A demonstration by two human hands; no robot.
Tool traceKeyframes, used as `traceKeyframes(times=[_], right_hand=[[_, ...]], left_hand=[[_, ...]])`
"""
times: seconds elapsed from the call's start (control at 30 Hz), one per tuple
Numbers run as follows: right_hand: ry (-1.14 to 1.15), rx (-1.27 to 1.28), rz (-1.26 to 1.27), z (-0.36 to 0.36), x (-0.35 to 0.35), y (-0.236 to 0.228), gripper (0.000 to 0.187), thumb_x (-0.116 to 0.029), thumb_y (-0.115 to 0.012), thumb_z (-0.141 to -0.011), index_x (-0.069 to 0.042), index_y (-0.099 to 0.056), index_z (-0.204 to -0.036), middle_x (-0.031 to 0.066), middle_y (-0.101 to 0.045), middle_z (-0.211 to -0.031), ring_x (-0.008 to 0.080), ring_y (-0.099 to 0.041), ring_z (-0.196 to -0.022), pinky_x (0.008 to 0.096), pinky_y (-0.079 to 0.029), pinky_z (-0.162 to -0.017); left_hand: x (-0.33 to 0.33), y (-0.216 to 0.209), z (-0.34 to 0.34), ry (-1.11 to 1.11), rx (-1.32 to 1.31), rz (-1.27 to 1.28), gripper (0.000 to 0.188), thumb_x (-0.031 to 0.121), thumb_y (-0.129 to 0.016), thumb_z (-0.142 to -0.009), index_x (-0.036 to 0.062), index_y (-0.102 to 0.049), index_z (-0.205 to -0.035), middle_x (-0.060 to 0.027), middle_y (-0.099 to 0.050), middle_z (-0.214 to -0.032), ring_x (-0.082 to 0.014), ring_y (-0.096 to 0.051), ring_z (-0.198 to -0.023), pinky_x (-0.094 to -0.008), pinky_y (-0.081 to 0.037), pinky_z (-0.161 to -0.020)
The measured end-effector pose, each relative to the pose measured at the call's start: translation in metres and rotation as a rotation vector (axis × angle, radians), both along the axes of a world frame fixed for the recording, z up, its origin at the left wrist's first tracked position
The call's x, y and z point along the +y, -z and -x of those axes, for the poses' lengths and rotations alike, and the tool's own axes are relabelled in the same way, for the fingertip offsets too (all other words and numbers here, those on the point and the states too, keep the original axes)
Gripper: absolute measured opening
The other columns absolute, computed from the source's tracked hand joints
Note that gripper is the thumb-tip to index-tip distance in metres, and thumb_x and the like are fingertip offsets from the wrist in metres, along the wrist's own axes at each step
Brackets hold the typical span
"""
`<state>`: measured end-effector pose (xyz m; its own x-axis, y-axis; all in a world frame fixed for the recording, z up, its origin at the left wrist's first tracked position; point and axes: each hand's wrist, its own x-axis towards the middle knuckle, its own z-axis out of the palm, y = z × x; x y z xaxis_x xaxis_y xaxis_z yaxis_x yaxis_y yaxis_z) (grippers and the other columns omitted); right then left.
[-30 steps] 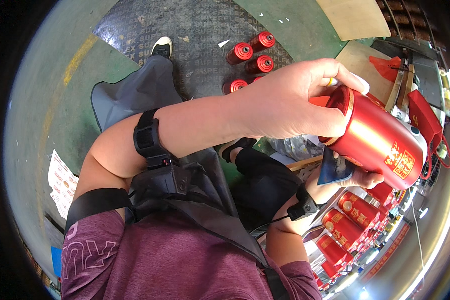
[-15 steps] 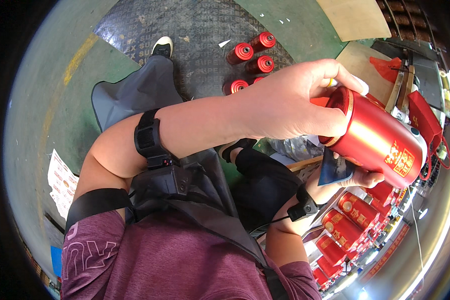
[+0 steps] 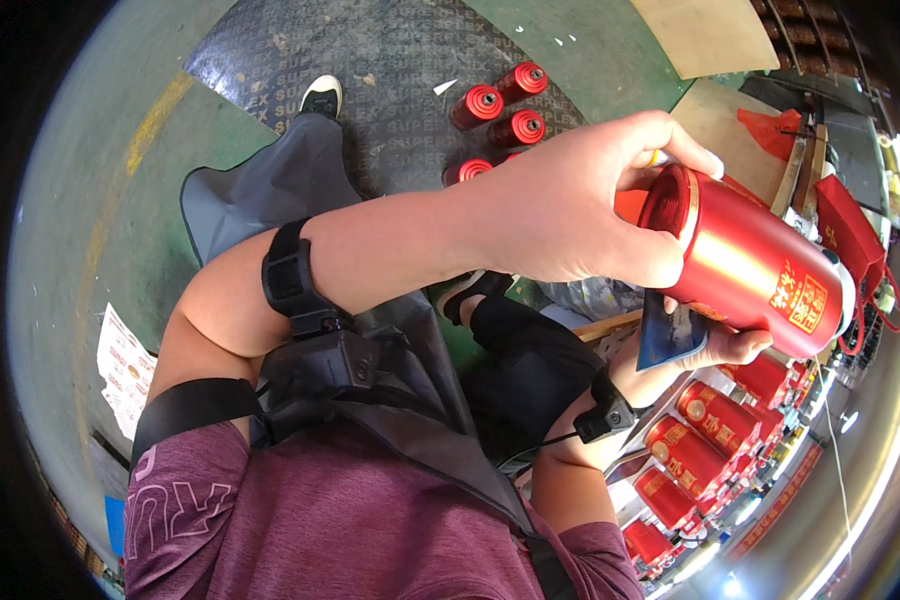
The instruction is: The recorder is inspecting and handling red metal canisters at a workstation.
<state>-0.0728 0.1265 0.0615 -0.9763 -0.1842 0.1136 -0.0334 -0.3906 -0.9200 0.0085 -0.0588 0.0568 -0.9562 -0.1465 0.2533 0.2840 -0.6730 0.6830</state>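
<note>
A glossy red cylindrical canister (image 3: 745, 262) with gold print and a white far end is held tilted in front of me, at the upper right. My left hand (image 3: 610, 205) reaches across and grips its near, gold-rimmed end, thumb on one side and fingers on the other. From below, my right hand (image 3: 715, 350) holds the canister's side, its thumb along the red surface; its other fingers are mostly hidden behind. A dark blue flat piece (image 3: 672, 338), perhaps a cloth or sheet, lies between my right hand and the canister.
Several similar red canisters (image 3: 482, 103) stand on a dark printed board (image 3: 390, 60) on the green floor. More red printed canisters or boxes (image 3: 692, 455) are grouped at the lower right. A red gift bag (image 3: 850, 235) and a wooden panel (image 3: 705, 40) are at the right.
The canister has turned slightly about its length, so more of the gold print shows, and its far end sits a little higher. Both hands keep their hold.
</note>
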Motion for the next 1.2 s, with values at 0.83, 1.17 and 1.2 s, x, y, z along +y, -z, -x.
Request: traceKeyframes(times=[0.83,1.17,1.2], right_hand=[[0.083,0.03,-0.088,-0.013,-0.014,-0.01,0.098,-0.072,-0.066,-0.071,-0.007,-0.041,-0.14,0.013,-0.052,-0.133,0.031,-0.053,-0.119,0.05,-0.046,-0.101],[0.081,0.025,-0.017,-0.001,-0.005,-0.006,0.097,-0.069,-0.07,-0.07,-0.006,-0.041,-0.139,0.0142,-0.053,-0.133,0.0316,-0.055,-0.118,0.0516,-0.046,-0.1],[0.071,0.035,-0.021,0.0,-0.005,-0.006,0.097,-0.069,-0.07,-0.07,-0.006,-0.042,-0.139,0.0142,-0.052,-0.133,0.0319,-0.055,-0.118,0.0519,-0.046,-0.1]], left_hand=[[0.001,0.004,0.003,0.007,0.019,0.0,0.062,0.009,-0.069,-0.077,-0.0078,-0.042,-0.129,-0.0185,-0.054,-0.122,-0.02,-0.055,-0.113,-0.0327,-0.046,-0.099],[-0.001,0.002,0.003,0.042,0.033,-0.041,0.061,0.008,-0.069,-0.077,-0.0082,-0.042,-0.13,-0.0185,-0.053,-0.125,-0.021,-0.054,-0.116,-0.0329,-0.045,-0.101],[-0.001,0.002,0.004,0.043,0.033,-0.041,0.061,0.008,-0.069,-0.077,-0.0082,-0.042,-0.13,-0.0185,-0.053,-0.125,-0.021,-0.054,-0.116,-0.0329,-0.045,-0.101]])
